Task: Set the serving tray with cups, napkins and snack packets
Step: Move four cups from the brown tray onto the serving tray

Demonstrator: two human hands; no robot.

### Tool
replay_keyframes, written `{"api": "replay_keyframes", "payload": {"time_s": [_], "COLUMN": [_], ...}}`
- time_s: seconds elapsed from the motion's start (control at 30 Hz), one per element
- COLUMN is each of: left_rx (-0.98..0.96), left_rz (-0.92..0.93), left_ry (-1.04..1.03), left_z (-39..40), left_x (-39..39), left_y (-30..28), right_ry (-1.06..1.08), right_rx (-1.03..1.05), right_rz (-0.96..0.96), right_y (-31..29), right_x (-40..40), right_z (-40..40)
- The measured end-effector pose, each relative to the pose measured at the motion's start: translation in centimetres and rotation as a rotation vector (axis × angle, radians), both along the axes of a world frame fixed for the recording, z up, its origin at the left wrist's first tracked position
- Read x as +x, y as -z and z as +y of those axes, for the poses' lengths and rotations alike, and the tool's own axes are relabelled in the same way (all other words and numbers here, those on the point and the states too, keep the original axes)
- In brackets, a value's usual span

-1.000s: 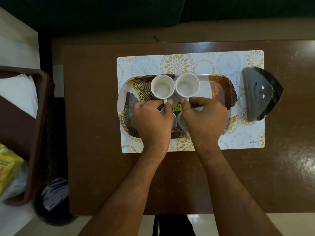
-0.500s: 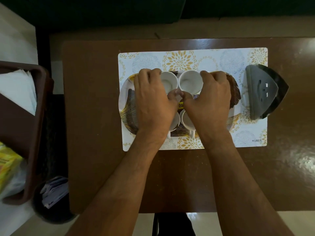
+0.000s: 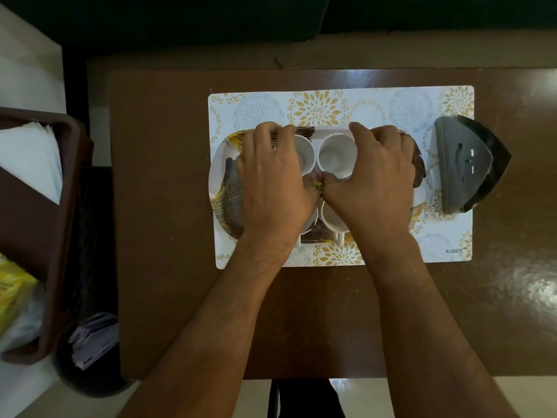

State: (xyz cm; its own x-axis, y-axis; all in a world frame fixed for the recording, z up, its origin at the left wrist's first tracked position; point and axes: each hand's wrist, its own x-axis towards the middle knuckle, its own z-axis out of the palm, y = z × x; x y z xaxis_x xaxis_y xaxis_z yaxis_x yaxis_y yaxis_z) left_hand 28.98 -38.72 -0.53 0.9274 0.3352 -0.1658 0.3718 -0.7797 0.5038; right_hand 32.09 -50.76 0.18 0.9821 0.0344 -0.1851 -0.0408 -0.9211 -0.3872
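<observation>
A patterned oval serving tray [image 3: 224, 188] lies on a floral placemat [image 3: 316, 105]. On it stand white cups: two far ones side by side and two near ones mostly under my hands. My left hand [image 3: 272, 179] curls round the far left cup [image 3: 304, 155], fingers over its far side, thumb near the handle. My right hand [image 3: 375, 179] curls likewise round the far right cup [image 3: 336, 155]. The near right cup [image 3: 333, 220] peeks out below my right palm. The near left cup shows only an edge.
A dark triangular napkin holder [image 3: 464, 164] stands at the placemat's right end. Left of the brown table [image 3: 168, 206], a brown bin [image 3: 36, 230] holds white napkins [image 3: 28, 158] and yellow snack packets [image 3: 12, 294]. A dark waste basket [image 3: 90, 351] sits beside the table.
Both hands moved from the near cups to the far pair and curled round them. The far cups stay close together.
</observation>
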Motion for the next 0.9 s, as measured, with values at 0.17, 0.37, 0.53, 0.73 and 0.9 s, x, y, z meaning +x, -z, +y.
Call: {"api": "replay_keyframes", "payload": {"time_s": [0.17,0.37,0.53,0.73,0.9], "left_rx": [-0.035,-0.161,-0.068,-0.092,-0.166], "left_rz": [0.054,-0.014,-0.084,-0.065,-0.082], "left_ry": [0.040,0.051,-0.117,-0.124,-0.054], "left_z": [0.2,0.1,-0.2,-0.6,0.1], "left_x": [0.3,0.1,-1.0,-1.2,-1.0], "left_y": [0.1,-0.8,0.2,0.7,0.4], "right_ry": [-0.034,-0.118,0.053,0.056,0.011], "right_rx": [0.006,0.125,0.090,0.051,0.164], "right_rz": [0.027,0.031,-0.046,0.003,-0.056], "right_y": [0.6,-0.5,-0.5,-0.1,-0.1], "right_x": [0.1,0.0,-0.7,-0.8,-0.9], "right_z": [-0.3,0.0,-0.1,0.4,0.5]}}
